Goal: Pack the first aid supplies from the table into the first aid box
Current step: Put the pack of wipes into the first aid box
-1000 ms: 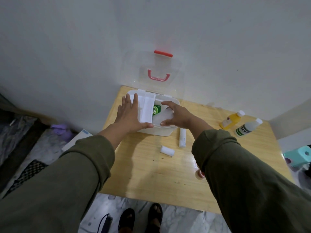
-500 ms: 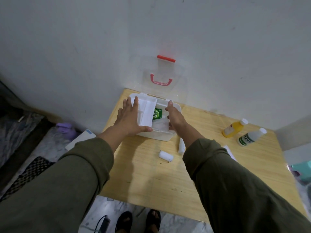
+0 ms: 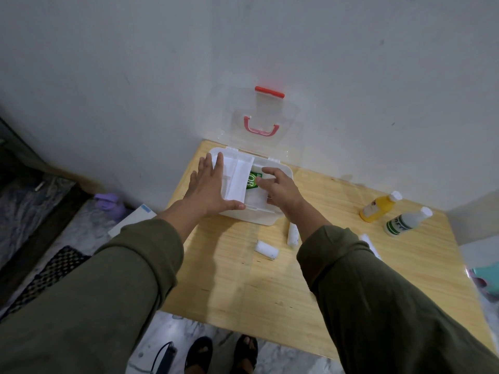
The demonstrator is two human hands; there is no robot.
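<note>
- Right, the wooden table (image 3: pixel 243 279) fills the view, pushed into the wall corner.
- First aid box (image 3: pixel 280 174) sits at the table's far edge, its clear lid (image 3: pixel 290 122) standing open against the wall.
- Left hand (image 3: pixel 209 188) lies flat and open, fingers spread, pressing the white tray (image 3: pixel 237 179) on the box's left side.
- Right hand (image 3: pixel 280 188) reaches into the right side, fingers curled loosely near a green packet (image 3: pixel 252 180); I cannot tell if it grips anything.
- Yellow bottle (image 3: pixel 379 206) and white bottle (image 3: pixel 405 221) stand tilted together, far right.
- Two bandage rolls (image 3: pixel 266 249) (image 3: pixel 293 234) lie just in front of the box.
</note>
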